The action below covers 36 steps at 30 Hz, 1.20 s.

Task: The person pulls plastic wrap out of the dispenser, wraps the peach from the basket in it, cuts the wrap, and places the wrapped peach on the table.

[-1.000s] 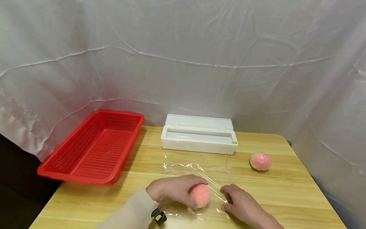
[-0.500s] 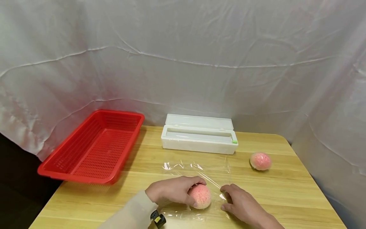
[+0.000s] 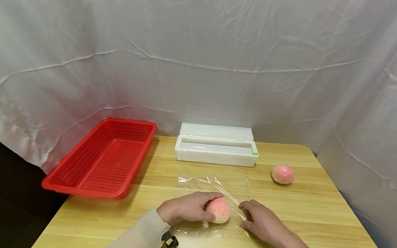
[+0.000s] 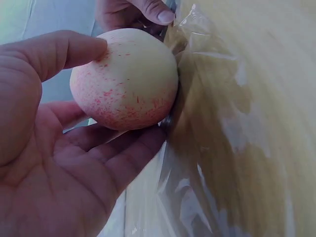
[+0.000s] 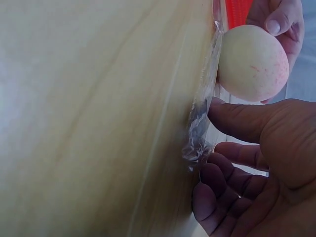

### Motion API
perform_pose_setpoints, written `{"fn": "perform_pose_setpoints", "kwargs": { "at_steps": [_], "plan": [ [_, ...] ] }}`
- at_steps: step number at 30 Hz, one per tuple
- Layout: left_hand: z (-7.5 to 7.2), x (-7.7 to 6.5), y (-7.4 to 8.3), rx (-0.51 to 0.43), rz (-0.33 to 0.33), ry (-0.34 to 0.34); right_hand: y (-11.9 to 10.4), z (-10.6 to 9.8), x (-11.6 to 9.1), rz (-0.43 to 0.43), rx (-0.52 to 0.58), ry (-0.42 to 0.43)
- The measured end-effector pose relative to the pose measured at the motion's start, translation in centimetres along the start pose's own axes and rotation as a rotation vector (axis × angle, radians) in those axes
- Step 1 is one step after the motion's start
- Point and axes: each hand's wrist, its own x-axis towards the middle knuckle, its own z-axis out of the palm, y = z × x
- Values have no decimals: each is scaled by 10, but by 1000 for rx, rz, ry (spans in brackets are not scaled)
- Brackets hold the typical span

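My left hand [image 3: 193,206] holds a pink-and-cream peach [image 3: 219,210], thumb on one side and fingers curled round the other. Beneath it a sheet of clear plastic wrap [image 3: 198,187] lies spread and creased on the wooden table. In the left wrist view, the peach [image 4: 126,81] shows its pale side speckled with red, close over the film. My right hand [image 3: 262,220] rests at the film's right edge, thumb and index fingertip apart. In the right wrist view, crumpled film [image 5: 197,136] gathers beside the right thumb and bent fingers.
A white cling film box [image 3: 215,156] with its lid up stands behind the sheet. Another peach [image 3: 283,174], shiny as if wrapped, sits at the right. At the left is a red plastic basket [image 3: 124,179]. Pale cloth [image 3: 198,93] hangs behind the table [image 3: 297,213].
The peach in my left hand has shifted slightly right and away from me, with its pale lower side showing more. My right hand stays in place at the film edge.
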Motion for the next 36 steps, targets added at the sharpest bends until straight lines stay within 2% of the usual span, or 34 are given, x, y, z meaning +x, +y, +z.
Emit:
{"fn": "perform_pose_setpoints", "kwargs": {
  "at_steps": [5, 13, 20, 28, 32, 36],
  "plan": [
    [-5, -1, -3, 52, 25, -8, 0, -1, -1, 17, 4, -30],
    [-3, -2, -7, -51, -11, 2, 0, -1, 0, 21, 6, -28],
    [0, -5, -10, -17, 18, 19, 0, 1, -3, 17, 0, -32],
    [2, -7, -14, -45, 26, 27, 0, 0, -4, 1, 14, -29],
    [3, -15, -14, -49, 19, 44, 0, 0, -6, -17, 21, -45],
    [-1, -30, -13, 20, -6, 125, -1, -3, -9, -51, 28, -64]
  ]
}}
